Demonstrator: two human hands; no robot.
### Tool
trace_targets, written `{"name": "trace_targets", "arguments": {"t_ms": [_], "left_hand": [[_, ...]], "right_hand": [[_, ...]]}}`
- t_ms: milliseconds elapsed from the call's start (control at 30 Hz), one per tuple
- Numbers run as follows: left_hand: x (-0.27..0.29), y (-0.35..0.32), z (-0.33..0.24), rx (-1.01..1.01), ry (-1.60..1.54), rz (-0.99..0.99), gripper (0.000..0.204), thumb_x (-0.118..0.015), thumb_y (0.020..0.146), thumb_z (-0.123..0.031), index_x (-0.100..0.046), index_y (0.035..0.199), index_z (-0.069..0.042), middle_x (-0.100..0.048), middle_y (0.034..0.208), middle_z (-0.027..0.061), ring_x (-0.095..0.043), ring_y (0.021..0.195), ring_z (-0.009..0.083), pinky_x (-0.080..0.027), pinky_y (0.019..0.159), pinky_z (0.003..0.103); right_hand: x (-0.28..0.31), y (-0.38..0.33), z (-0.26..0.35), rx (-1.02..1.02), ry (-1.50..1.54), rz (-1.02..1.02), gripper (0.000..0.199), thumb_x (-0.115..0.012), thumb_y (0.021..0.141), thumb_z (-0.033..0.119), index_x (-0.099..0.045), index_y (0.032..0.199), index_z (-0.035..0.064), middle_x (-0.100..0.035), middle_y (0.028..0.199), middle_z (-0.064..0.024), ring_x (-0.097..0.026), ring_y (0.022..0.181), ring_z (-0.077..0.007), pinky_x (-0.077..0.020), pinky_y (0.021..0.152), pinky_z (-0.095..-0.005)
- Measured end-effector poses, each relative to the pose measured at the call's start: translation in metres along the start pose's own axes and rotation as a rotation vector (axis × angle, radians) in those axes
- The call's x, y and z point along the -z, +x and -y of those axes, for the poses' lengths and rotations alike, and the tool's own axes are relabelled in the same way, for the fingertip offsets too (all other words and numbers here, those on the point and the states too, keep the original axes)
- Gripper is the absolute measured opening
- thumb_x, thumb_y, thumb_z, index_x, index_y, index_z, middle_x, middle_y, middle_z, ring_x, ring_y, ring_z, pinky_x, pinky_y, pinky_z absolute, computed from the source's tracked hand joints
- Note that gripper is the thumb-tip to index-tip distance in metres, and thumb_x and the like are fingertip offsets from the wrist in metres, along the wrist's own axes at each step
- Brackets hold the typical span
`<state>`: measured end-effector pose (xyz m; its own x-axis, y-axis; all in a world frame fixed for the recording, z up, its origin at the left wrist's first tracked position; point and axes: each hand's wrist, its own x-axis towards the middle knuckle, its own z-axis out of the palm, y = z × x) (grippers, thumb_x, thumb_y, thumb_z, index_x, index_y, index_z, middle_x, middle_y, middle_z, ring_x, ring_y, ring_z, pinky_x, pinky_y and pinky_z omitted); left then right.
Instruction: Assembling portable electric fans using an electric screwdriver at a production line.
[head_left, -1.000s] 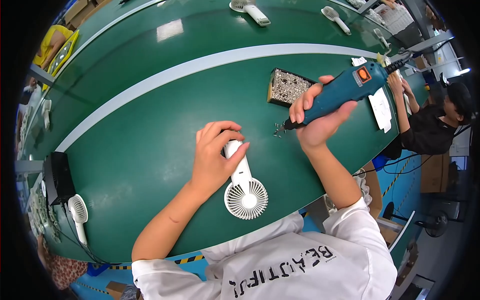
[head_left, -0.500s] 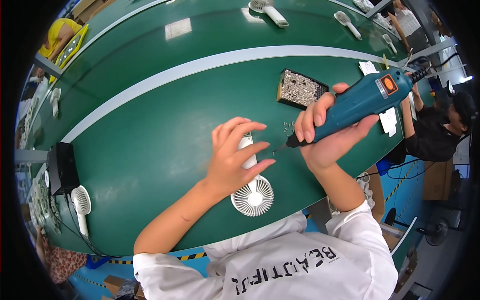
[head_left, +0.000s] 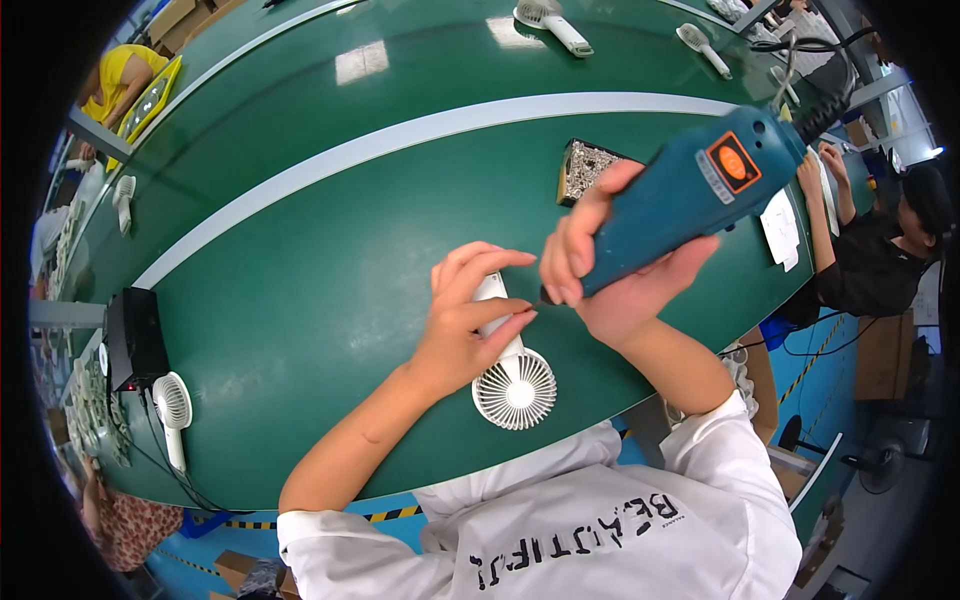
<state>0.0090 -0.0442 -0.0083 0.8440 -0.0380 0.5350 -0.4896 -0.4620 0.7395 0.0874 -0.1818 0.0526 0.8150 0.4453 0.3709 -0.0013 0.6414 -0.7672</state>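
Observation:
My right hand is wrapped round a teal electric screwdriver, which slants down toward the left. Its bit points at my left hand, where thumb and forefinger are pinched together at the bit's tip. Whatever sits between those fingertips is too small to make out. Beneath the left hand lies a white handheld fan, its round grille toward me and its handle partly covered by the fingers.
Beyond my right hand stands a box of small screws, partly hidden. A black power box and another white fan are at left. A pale strip crosses the green table. A co-worker sits at right.
The screwdriver and my right hand have come left, bringing the bit to my left fingertips. My left thumb and forefinger, apart before, have closed together. The view has shifted slightly.

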Motion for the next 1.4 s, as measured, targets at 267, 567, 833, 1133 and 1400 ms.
{"name": "trace_targets", "arguments": {"t_ms": [267,567,833,1133,1400], "left_hand": [[0.019,-0.014,0.004,0.122,0.077,0.015,0.019,-0.077,0.065,-0.004,-0.071,0.083,-0.006,-0.06,0.11,0.0083,-0.049,0.11,0.0312,-0.038,0.09,0.04],[0.018,-0.016,0.002,0.302,0.029,-0.164,0.027,-0.079,0.064,-0.006,-0.069,0.089,-0.003,-0.059,0.111,0.0092,-0.052,0.104,0.0287,-0.046,0.079,0.037],[0.019,-0.018,0.008,0.278,0.032,-0.149,0.029,-0.077,0.065,-0.005,-0.067,0.092,-0.003,-0.057,0.111,0.0092,-0.053,0.099,0.0274,-0.046,0.078,0.035],[0.036,-0.003,0.001,0.031,0.167,0.072,0.038,-0.063,0.073,-0.002,-0.061,0.111,-0.007,-0.054,0.122,0.0114,-0.048,0.115,0.0318,-0.036,0.1,0.043],[0.077,0.015,-0.035,0.011,0.486,0.823,0.035,-0.067,0.077,-0.018,-0.055,0.108,-0.008,-0.056,0.107,0.0076,-0.05,0.11,0.0269,-0.036,0.095,0.045]], "right_hand": [[-0.027,0.025,-0.017,-0.211,-0.268,0.259,0.097,-0.035,0.069,0.088,-0.038,0.112,0.0013,-0.051,0.062,-0.005,-0.046,0.041,-0.0106,-0.0402,0.04,-0.0236],[-0.036,0.026,-0.038,-0.089,-0.34,0.087,0.095,-0.037,0.07,0.087,-0.038,0.112,0.0026,-0.049,0.061,-0.0039,-0.046,0.042,-0.01,-0.0407,0.042,-0.0241],[-0.04,0.027,-0.052,-0.163,-0.364,0.221,0.094,-0.043,0.07,0.085,-0.04,0.111,0.0006,-0.049,0.059,-0.0036,-0.048,0.045,-0.0099,-0.0384,0.044,-0.022],[0.02,0.027,0.021,0.08,0.088,-0.257,0.067,-0.029,0.09,0.069,-0.045,0.112,0.0073,-0.037,0.059,-0.0008,-0.034,0.037,-0.0112,-0.0311,0.034,-0.0254],[0.097,-0.017,0.037,0.044,0.2,-0.713,0.053,-0.032,0.095,0.058,-0.047,0.109,0.0093,-0.039,0.062,0.0008,-0.033,0.038,-0.009,-0.0286,0.033,-0.0239]]}}
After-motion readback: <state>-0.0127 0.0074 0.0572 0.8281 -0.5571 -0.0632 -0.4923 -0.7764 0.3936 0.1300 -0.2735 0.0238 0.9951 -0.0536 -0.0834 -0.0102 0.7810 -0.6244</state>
